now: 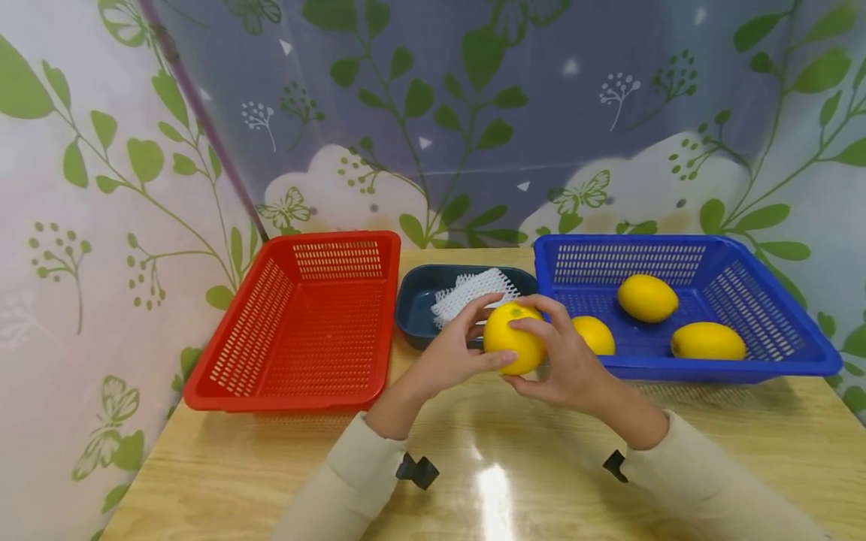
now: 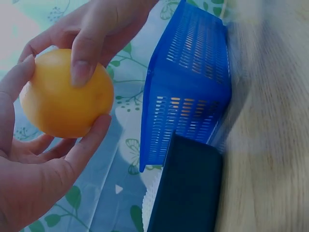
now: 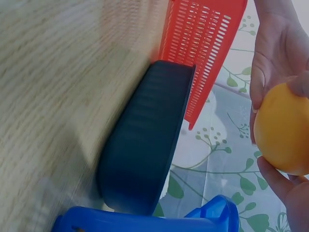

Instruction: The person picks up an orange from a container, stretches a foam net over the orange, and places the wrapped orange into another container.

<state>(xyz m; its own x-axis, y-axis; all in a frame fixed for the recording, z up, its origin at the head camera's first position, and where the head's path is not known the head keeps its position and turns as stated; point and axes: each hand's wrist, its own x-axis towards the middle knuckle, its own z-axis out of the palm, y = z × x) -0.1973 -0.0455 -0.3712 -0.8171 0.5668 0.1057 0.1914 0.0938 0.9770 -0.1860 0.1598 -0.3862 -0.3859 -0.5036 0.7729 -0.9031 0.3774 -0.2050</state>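
Observation:
A yellow lemon (image 1: pixel 513 340), its green stem end facing up, is held between both hands above the table. My left hand (image 1: pixel 448 359) grips its left side, thumb across the front. My right hand (image 1: pixel 575 368) grips the right side, with fingers over the top. In the left wrist view the lemon (image 2: pixel 63 101) looks more orange, with fingers from both sides around it. Behind the hands, white foam netting (image 1: pixel 473 297) lies in a dark green tray (image 1: pixel 414 304), partly hidden.
To the right stands a blue basket (image 1: pixel 717 370) with 3 lemons (image 1: pixel 648 297) in it. A red basket (image 1: pixel 325 330) stands at the left, showing its bare bottom. All rest on a wooden table (image 1: pixel 541 466) before a leaf-patterned curtain (image 1: pixel 446 98).

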